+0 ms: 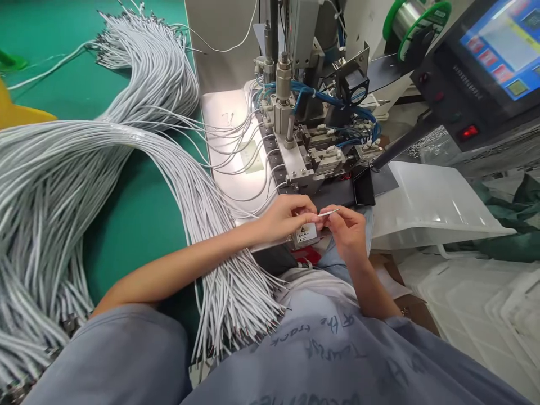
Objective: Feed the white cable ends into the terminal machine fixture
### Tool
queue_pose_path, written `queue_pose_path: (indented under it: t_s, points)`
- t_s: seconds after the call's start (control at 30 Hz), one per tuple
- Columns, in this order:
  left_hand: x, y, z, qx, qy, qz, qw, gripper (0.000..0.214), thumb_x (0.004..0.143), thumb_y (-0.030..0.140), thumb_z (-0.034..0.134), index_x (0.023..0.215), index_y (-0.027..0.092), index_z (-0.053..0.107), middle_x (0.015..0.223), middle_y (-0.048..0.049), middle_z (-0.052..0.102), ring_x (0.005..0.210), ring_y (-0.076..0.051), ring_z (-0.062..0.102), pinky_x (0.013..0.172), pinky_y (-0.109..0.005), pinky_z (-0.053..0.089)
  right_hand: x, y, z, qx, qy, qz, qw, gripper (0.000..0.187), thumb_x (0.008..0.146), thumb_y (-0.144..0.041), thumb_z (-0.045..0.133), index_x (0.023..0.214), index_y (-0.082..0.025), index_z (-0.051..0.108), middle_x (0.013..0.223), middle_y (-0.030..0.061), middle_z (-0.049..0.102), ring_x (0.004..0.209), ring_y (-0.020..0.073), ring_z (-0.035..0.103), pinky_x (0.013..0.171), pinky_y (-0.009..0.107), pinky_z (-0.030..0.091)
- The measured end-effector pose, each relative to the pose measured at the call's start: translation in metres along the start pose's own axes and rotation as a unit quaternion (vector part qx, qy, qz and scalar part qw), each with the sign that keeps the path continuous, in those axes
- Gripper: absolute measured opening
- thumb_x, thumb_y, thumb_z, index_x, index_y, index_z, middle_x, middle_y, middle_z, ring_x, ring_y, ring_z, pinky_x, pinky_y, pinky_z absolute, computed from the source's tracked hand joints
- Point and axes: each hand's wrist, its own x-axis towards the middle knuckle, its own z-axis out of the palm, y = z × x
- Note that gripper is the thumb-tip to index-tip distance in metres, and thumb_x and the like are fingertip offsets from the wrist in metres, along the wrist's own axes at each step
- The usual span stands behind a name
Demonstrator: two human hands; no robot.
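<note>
My left hand (287, 216) and my right hand (348, 228) meet in front of a soldering machine (304, 129), just above a small box with a warning label (306, 233). Both hands pinch the same thin white cable end (329, 212), whose tip points right. The left fingers are curled over the cable near the label. The right thumb and forefinger are closed on its tip. A large bundle of white cables (126, 169) sweeps across the green table (139, 225) from the left and ends near my lap (240, 304).
A second cable bundle (156, 62) lies at the back left. A touchscreen control panel (502, 50) with a red switch stands at the right, a solder spool (415, 17) behind it. A white plastic tray (430, 205) lies right of the machine, white bags below it.
</note>
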Motion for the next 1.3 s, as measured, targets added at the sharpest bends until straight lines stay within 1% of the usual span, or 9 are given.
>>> queue_pose_path:
  t_s: [0.17, 0.33, 0.43, 0.57, 0.67, 0.87, 1.1, 1.2, 1.3]
  points:
    - [-0.002, -0.003, 0.002, 0.069, 0.013, 0.055, 0.996, 0.023, 0.087, 0.03, 0.053, 0.082, 0.013, 0.067, 0.068, -0.002, 0.058, 0.059, -0.008, 0.049, 0.055, -0.018, 0.039, 0.004, -0.009, 0.001, -0.088, 0.042, -0.063, 0.993, 0.02, 0.08, -0.033, 0.06, 0.066, -0.02, 0.067, 0.068, 0.0022, 0.059, 0.067, 0.0148, 0.055, 0.06, 0.028, 0.044]
    - [-0.003, -0.011, 0.0, 0.2, 0.012, 0.112, 0.973, 0.027, 0.09, 0.022, 0.043, 0.092, 0.015, 0.069, 0.07, -0.0046, 0.058, 0.065, -0.011, 0.052, 0.058, -0.021, 0.041, 0.017, -0.015, -0.014, -0.177, -0.027, -0.044, 0.983, 0.016, 0.078, -0.03, 0.062, 0.07, -0.02, 0.07, 0.06, -0.0006, 0.051, 0.054, 0.0106, 0.042, 0.049, 0.026, 0.033]
    - [-0.004, -0.013, 0.0, 0.237, 0.019, 0.112, 0.965, 0.027, 0.088, 0.018, 0.042, 0.088, 0.014, 0.069, 0.069, -0.0042, 0.057, 0.064, -0.01, 0.052, 0.056, -0.021, 0.039, 0.022, -0.011, -0.014, -0.167, -0.05, -0.027, 0.984, 0.016, 0.075, -0.029, 0.063, 0.064, -0.018, 0.068, 0.052, -0.0036, 0.04, 0.05, 0.0091, 0.034, 0.048, 0.026, 0.03]
    - [-0.003, -0.012, 0.002, 0.185, 0.053, 0.094, 0.977, 0.018, 0.085, 0.019, 0.052, 0.079, 0.014, 0.068, 0.064, -0.0012, 0.056, 0.059, -0.008, 0.05, 0.054, -0.019, 0.039, 0.019, -0.004, 0.001, -0.115, 0.026, -0.038, 0.992, 0.018, 0.076, -0.03, 0.061, 0.064, -0.018, 0.067, 0.053, -0.0033, 0.038, 0.051, 0.0095, 0.034, 0.048, 0.026, 0.029]
    - [-0.003, -0.011, 0.001, 0.17, 0.053, 0.107, 0.978, 0.017, 0.085, 0.018, 0.052, 0.08, 0.014, 0.068, 0.064, -0.0011, 0.056, 0.058, -0.008, 0.049, 0.054, -0.018, 0.038, 0.016, -0.004, 0.005, -0.139, 0.064, -0.072, 0.985, 0.018, 0.079, -0.029, 0.059, 0.067, -0.019, 0.068, 0.053, -0.003, 0.039, 0.051, 0.0099, 0.034, 0.049, 0.026, 0.028]
    - [-0.002, -0.012, -0.003, 0.196, 0.02, 0.116, 0.973, 0.025, 0.087, 0.014, 0.044, 0.088, 0.015, 0.069, 0.068, -0.0024, 0.056, 0.062, -0.009, 0.051, 0.056, -0.02, 0.038, 0.027, -0.011, -0.011, -0.112, -0.055, -0.023, 0.992, 0.018, 0.075, -0.029, 0.063, 0.061, -0.018, 0.066, 0.055, -0.0018, 0.046, 0.052, 0.0102, 0.037, 0.05, 0.027, 0.03]
    - [-0.002, -0.012, 0.0, 0.206, 0.049, 0.125, 0.969, 0.019, 0.087, 0.016, 0.048, 0.083, 0.013, 0.067, 0.065, -0.0009, 0.056, 0.06, -0.008, 0.052, 0.056, -0.018, 0.039, 0.017, -0.005, 0.009, -0.146, 0.077, -0.102, 0.981, 0.019, 0.08, -0.027, 0.059, 0.065, -0.018, 0.066, 0.054, -0.0031, 0.04, 0.051, 0.0097, 0.036, 0.048, 0.026, 0.027]
    - [-0.003, -0.007, -0.005, 0.34, 0.031, 0.162, 0.926, 0.022, 0.088, 0.014, 0.043, 0.086, 0.012, 0.065, 0.068, -0.0022, 0.056, 0.06, -0.009, 0.05, 0.053, -0.02, 0.038, 0.018, -0.007, 0.009, -0.21, 0.087, -0.146, 0.963, 0.02, 0.081, -0.024, 0.057, 0.063, -0.017, 0.064, 0.052, -0.0042, 0.036, 0.05, 0.0088, 0.034, 0.048, 0.025, 0.028]
    - [-0.004, 0.001, -0.012, 0.501, -0.003, 0.209, 0.84, 0.025, 0.085, 0.007, 0.039, 0.085, 0.01, 0.064, 0.071, -0.0042, 0.056, 0.06, -0.012, 0.049, 0.052, -0.023, 0.034, 0.025, -0.008, 0.0, -0.209, 0.01, -0.119, 0.971, 0.024, 0.079, -0.023, 0.058, 0.056, -0.016, 0.058, 0.052, -0.0049, 0.035, 0.048, 0.0073, 0.031, 0.047, 0.024, 0.026]
